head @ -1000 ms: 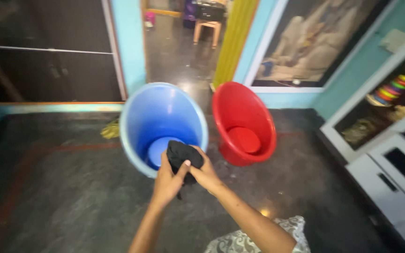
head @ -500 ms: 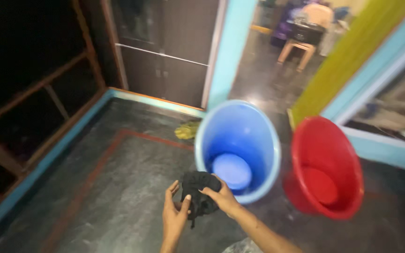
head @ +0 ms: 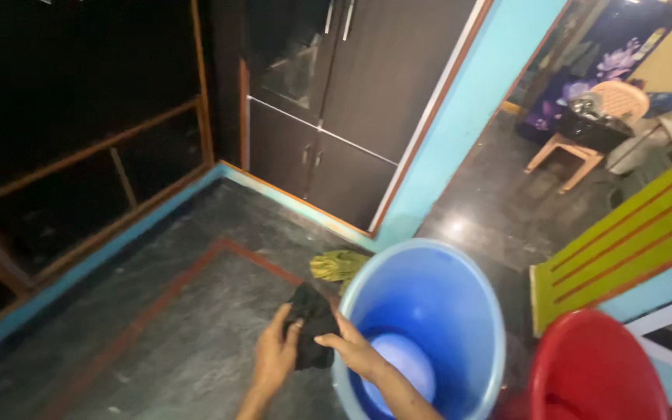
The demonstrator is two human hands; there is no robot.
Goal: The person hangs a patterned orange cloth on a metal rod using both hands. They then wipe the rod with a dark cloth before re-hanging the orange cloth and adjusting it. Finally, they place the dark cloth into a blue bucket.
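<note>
Both hands closed on one black cloth, bunched, held above the floor just left of the blue tub's rim. Left hand: grip clamped on the cloth's left lower part. Right hand: grip pinched on its right edge, forearm crossing the near rim of the blue tub. Tubs counted: two, one blue, one red, standing side by side; red one cut off by the lower right frame edge. Blue tub open, pale round base visible inside. One yellow-green rag on the floor behind the blue tub, near the turquoise skirting. Open dark floor to the left, bounded by a wooden-framed partition. Dark cabinet doors behind. Doorway at upper right with one plastic chair beyond.
</note>
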